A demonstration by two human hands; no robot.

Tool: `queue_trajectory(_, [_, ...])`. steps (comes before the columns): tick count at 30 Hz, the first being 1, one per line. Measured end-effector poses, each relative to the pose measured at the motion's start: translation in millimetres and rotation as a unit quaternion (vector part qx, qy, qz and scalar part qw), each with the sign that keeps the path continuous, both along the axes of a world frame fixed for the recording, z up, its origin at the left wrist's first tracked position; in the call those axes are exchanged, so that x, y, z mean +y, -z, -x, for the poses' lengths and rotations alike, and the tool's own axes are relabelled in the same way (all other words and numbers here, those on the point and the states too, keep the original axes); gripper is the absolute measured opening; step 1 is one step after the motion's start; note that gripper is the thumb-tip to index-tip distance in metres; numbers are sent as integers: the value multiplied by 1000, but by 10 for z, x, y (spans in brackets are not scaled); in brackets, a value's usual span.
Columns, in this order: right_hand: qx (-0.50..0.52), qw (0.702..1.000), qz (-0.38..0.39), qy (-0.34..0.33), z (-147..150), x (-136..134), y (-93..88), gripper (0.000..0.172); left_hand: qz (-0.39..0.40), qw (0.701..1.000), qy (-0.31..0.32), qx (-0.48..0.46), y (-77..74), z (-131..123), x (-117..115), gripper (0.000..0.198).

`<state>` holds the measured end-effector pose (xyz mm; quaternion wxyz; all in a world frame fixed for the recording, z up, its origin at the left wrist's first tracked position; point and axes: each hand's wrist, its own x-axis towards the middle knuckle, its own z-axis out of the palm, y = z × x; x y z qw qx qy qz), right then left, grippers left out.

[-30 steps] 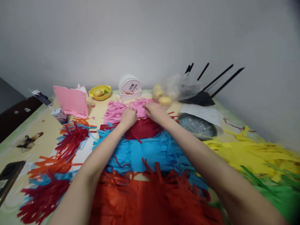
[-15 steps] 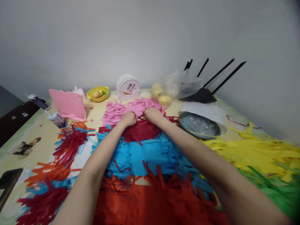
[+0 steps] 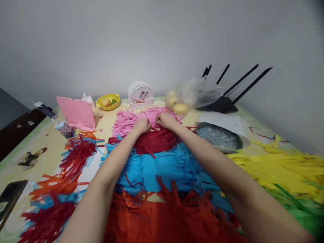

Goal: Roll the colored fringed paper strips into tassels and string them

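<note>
The pink sheet (image 3: 124,123), dark red sheet (image 3: 154,140), blue sheet (image 3: 155,170) and yellow sheet (image 3: 273,168) look like thin matt paper, smooth in their plain middles and rough along cut fringes. The bag (image 3: 205,92) is clear, crinkled, shiny plastic; the bowl (image 3: 108,108) seems smooth plastic, the pink stand (image 3: 76,113) matt, the wall (image 3: 157,44) matt.

Head camera looks forward and down over the table (image 3: 53,148), apparently from near.

Pink fringe (image 3: 124,124), dark-red fringe (image 3: 155,141), blue fringe (image 3: 155,168), orange-red fringe (image 3: 149,224), yellow fringe (image 3: 275,168), green fringe (image 3: 307,216); tablecloth (image 3: 107,119) cream, pink hearts (image 3: 100,130).
</note>
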<state>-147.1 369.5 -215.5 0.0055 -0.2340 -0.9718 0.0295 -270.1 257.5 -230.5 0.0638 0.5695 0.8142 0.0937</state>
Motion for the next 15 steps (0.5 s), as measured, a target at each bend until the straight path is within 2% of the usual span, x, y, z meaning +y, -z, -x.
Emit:
queue_trajectory(4, [52,998,-17,2,-50,-103,-76,21,-21,998,-50,13,6,-69,95,31])
queue_trajectory(8, [106,994,-33,1,-119,-312,-114,29,-50,994,-87,34,-53,-122,86,24])
queue_trajectory(13, [133,988,13,-72,-81,-576,5,30,-126,983,-108,72,-271,-107,-64,24])
queue_trajectory(15, [136,987,48,-73,-7,-618,101,29,-152,978,-116,84,-383,-79,-139,21])
